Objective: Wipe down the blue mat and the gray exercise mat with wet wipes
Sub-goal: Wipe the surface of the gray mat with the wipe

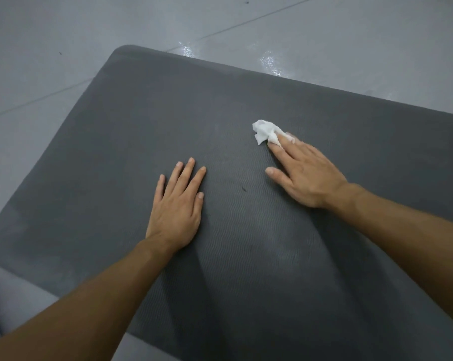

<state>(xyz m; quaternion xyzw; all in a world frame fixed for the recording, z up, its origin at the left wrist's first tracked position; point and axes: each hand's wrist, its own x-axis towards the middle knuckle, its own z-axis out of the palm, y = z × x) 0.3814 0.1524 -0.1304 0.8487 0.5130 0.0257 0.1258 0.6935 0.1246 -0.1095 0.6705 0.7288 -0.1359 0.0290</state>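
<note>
A: Floor first, go.
B: Gray tiled floor [64, 48], one gray exercise mat [142, 113] flat on it.
A: Wipes?
B: One wet wipe [265, 131], white, crumpled, on the mat right of centre.
A: Hands?
B: Two. Right hand [306, 175] has straight fingers pressing the wipe down, thumb spread. Left hand [177, 204] lies flat on the mat, fingers straight, holding nothing, well apart from the wipe.
A: Extras?
B: One dark speck [244, 189] between the hands. Two wet patches [268, 59] on the floor past the far edge.
</note>
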